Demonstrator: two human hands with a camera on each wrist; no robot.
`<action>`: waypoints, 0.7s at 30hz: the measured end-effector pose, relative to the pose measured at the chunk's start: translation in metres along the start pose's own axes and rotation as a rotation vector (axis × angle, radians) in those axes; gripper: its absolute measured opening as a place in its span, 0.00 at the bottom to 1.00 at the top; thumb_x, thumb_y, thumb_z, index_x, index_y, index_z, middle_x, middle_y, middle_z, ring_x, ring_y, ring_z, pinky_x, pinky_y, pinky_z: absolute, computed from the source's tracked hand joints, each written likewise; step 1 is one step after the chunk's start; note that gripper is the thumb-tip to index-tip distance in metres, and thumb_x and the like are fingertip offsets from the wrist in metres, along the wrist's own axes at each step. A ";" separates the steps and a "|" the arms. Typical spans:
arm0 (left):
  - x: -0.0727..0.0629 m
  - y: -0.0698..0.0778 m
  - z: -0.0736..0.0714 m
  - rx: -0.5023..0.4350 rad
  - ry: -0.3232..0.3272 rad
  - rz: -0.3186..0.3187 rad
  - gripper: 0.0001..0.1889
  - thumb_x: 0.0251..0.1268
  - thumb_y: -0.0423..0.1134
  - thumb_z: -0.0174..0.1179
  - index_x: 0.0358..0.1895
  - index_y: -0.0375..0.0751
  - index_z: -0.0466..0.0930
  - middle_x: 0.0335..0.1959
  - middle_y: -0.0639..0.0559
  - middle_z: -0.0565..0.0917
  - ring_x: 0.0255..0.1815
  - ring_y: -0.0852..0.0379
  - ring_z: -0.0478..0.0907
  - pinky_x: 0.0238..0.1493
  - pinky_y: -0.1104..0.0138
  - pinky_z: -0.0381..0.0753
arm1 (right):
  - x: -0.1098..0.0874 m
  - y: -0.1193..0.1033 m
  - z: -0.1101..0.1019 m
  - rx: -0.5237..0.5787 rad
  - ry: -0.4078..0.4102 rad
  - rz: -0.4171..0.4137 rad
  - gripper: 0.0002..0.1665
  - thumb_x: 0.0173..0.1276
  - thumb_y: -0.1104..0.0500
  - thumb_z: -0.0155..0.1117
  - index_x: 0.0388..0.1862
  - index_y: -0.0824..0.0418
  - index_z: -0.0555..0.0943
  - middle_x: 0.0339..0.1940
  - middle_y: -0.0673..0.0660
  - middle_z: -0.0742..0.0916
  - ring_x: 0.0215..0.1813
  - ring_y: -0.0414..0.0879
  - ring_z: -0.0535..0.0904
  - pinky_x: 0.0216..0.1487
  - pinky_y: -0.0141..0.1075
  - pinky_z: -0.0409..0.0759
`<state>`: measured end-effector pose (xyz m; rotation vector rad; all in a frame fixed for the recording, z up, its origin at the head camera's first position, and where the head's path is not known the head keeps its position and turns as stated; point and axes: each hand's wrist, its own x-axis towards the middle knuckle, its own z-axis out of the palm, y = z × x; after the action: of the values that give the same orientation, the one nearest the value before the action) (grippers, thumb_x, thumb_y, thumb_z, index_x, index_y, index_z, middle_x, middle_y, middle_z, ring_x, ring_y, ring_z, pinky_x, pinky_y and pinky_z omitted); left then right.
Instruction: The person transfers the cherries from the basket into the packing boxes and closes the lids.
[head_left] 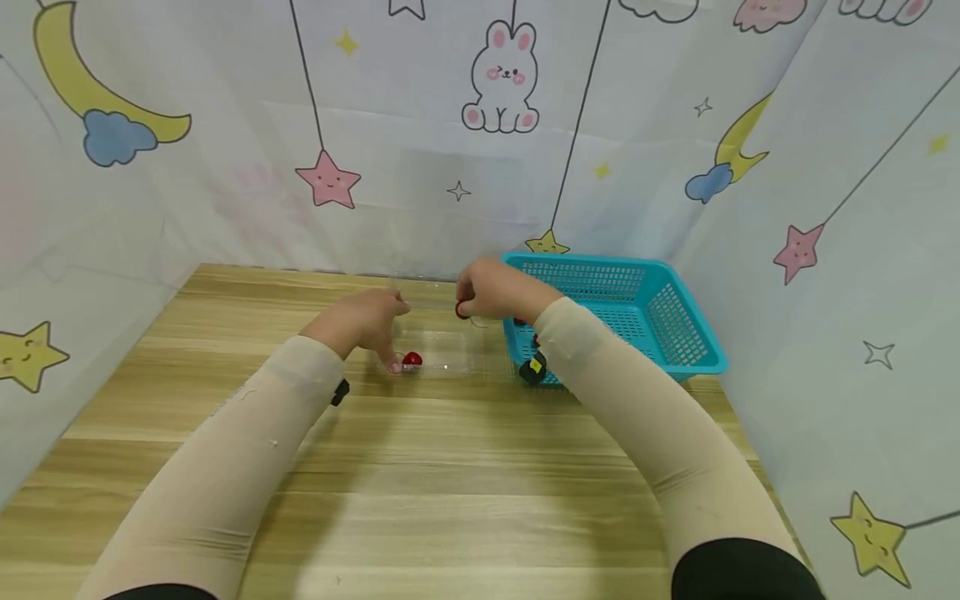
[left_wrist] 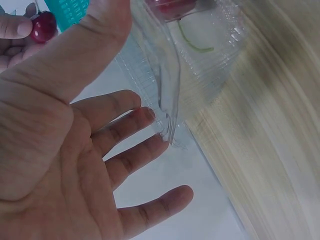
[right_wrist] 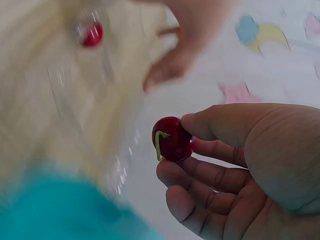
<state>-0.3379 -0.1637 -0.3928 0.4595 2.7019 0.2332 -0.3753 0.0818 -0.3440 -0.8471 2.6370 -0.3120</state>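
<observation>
My right hand (head_left: 498, 287) pinches a dark red cherry (right_wrist: 171, 140) between thumb and fingers; a short green stem curls over its front. This hand is above the right end of a clear plastic box (head_left: 446, 354). Inside the box, at its left end, lies another cherry (head_left: 412, 360), its green stem (left_wrist: 192, 42) showing through the plastic in the left wrist view. With fingers spread and fairly straight, my left hand (head_left: 363, 323) spans the box's left end. Its thumb rests at the near edge, while fingertips touch the upright clear lid (left_wrist: 167, 95).
A turquoise basket (head_left: 600, 263) stands to the right of the box, with more dark red cherries (head_left: 536, 340) in its left part, partly hidden by my right wrist. Behind the wooden table (head_left: 450, 483) hangs a white printed cloth (head_left: 420, 108).
</observation>
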 end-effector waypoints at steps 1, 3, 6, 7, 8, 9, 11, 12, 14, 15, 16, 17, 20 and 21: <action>0.000 0.000 -0.001 0.003 -0.003 0.001 0.61 0.57 0.52 0.91 0.90 0.39 0.66 0.92 0.33 0.62 0.90 0.28 0.64 0.86 0.33 0.72 | 0.003 -0.006 0.006 -0.007 -0.012 -0.023 0.10 0.87 0.54 0.70 0.51 0.57 0.94 0.50 0.55 0.94 0.47 0.49 0.88 0.54 0.45 0.90; 0.000 0.000 -0.002 0.011 -0.006 0.001 0.61 0.56 0.53 0.91 0.90 0.39 0.66 0.91 0.34 0.63 0.89 0.29 0.66 0.85 0.34 0.73 | 0.010 -0.015 0.016 -0.029 -0.031 -0.057 0.09 0.86 0.55 0.70 0.52 0.57 0.93 0.50 0.55 0.94 0.47 0.48 0.88 0.55 0.45 0.90; -0.001 0.001 -0.002 0.026 -0.011 0.001 0.61 0.56 0.54 0.90 0.90 0.39 0.66 0.90 0.35 0.65 0.88 0.30 0.68 0.83 0.34 0.75 | 0.020 -0.025 0.031 -0.048 -0.055 -0.084 0.10 0.85 0.56 0.71 0.55 0.58 0.93 0.53 0.55 0.94 0.50 0.48 0.89 0.59 0.45 0.91; -0.001 0.000 -0.002 0.032 -0.013 0.002 0.61 0.56 0.55 0.90 0.90 0.39 0.66 0.90 0.35 0.65 0.88 0.30 0.68 0.83 0.34 0.76 | 0.023 -0.027 0.036 -0.053 -0.062 -0.090 0.10 0.84 0.56 0.71 0.56 0.59 0.93 0.54 0.55 0.94 0.52 0.48 0.89 0.60 0.45 0.91; -0.001 0.000 -0.002 0.030 -0.013 0.000 0.62 0.56 0.55 0.91 0.90 0.40 0.65 0.90 0.35 0.65 0.87 0.31 0.69 0.83 0.34 0.76 | 0.025 -0.029 0.040 -0.062 -0.068 -0.095 0.11 0.84 0.56 0.72 0.56 0.59 0.93 0.55 0.55 0.94 0.53 0.48 0.90 0.61 0.45 0.91; -0.001 0.000 -0.002 0.028 -0.013 -0.001 0.62 0.56 0.55 0.91 0.91 0.40 0.65 0.90 0.35 0.65 0.87 0.31 0.69 0.83 0.34 0.76 | 0.028 -0.031 0.045 -0.069 -0.074 -0.101 0.11 0.83 0.56 0.73 0.56 0.59 0.94 0.55 0.55 0.95 0.53 0.49 0.90 0.61 0.45 0.91; -0.002 0.001 -0.002 0.026 -0.013 0.001 0.62 0.55 0.55 0.91 0.90 0.39 0.65 0.90 0.35 0.66 0.87 0.30 0.69 0.82 0.34 0.76 | 0.031 -0.033 0.052 -0.074 -0.087 -0.113 0.10 0.82 0.57 0.73 0.54 0.59 0.94 0.53 0.55 0.95 0.52 0.49 0.91 0.61 0.45 0.92; -0.002 0.001 -0.002 0.025 -0.012 0.002 0.62 0.55 0.55 0.91 0.90 0.39 0.65 0.90 0.35 0.66 0.87 0.30 0.70 0.82 0.34 0.76 | 0.032 -0.034 0.056 -0.076 -0.090 -0.118 0.09 0.82 0.57 0.73 0.53 0.59 0.95 0.52 0.55 0.96 0.51 0.48 0.91 0.60 0.45 0.92; -0.002 0.001 -0.002 0.024 -0.012 0.005 0.62 0.55 0.55 0.91 0.90 0.39 0.65 0.90 0.35 0.65 0.87 0.30 0.70 0.82 0.34 0.76 | 0.034 -0.036 0.062 -0.080 -0.090 -0.122 0.07 0.81 0.58 0.74 0.49 0.58 0.95 0.49 0.54 0.96 0.47 0.46 0.90 0.57 0.44 0.92; -0.003 0.001 -0.002 0.027 -0.011 0.009 0.62 0.55 0.55 0.91 0.90 0.39 0.65 0.90 0.34 0.65 0.87 0.30 0.69 0.82 0.34 0.76 | 0.034 -0.037 0.065 -0.076 -0.092 -0.124 0.06 0.81 0.59 0.75 0.48 0.58 0.95 0.47 0.54 0.96 0.45 0.45 0.89 0.55 0.43 0.92; -0.002 0.000 -0.002 0.032 -0.010 0.013 0.62 0.55 0.55 0.91 0.90 0.39 0.65 0.90 0.34 0.65 0.86 0.29 0.70 0.82 0.35 0.77 | 0.035 -0.038 0.067 -0.076 -0.092 -0.124 0.05 0.81 0.59 0.75 0.47 0.58 0.95 0.46 0.53 0.96 0.43 0.44 0.89 0.53 0.42 0.91; -0.002 0.000 -0.002 0.033 -0.009 0.016 0.62 0.55 0.55 0.91 0.90 0.39 0.65 0.90 0.34 0.66 0.86 0.30 0.70 0.82 0.35 0.77 | 0.036 -0.039 0.069 -0.077 -0.090 -0.126 0.04 0.80 0.60 0.76 0.46 0.58 0.95 0.45 0.53 0.96 0.42 0.43 0.87 0.52 0.41 0.91; -0.002 -0.001 -0.001 0.029 -0.004 0.021 0.62 0.54 0.55 0.91 0.90 0.39 0.66 0.89 0.34 0.66 0.86 0.30 0.70 0.82 0.35 0.77 | 0.038 -0.042 0.073 -0.085 -0.081 -0.134 0.04 0.79 0.59 0.77 0.43 0.59 0.93 0.42 0.53 0.95 0.38 0.41 0.83 0.48 0.38 0.88; -0.001 -0.001 0.000 0.029 -0.001 0.023 0.62 0.54 0.55 0.91 0.90 0.38 0.66 0.89 0.34 0.66 0.86 0.30 0.70 0.82 0.36 0.77 | 0.039 -0.043 0.074 -0.080 -0.080 -0.136 0.05 0.79 0.59 0.77 0.42 0.59 0.93 0.41 0.53 0.94 0.38 0.41 0.82 0.47 0.37 0.87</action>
<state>-0.3375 -0.1654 -0.3922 0.4987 2.7031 0.1999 -0.3533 0.0173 -0.4090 -1.0460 2.5373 -0.2038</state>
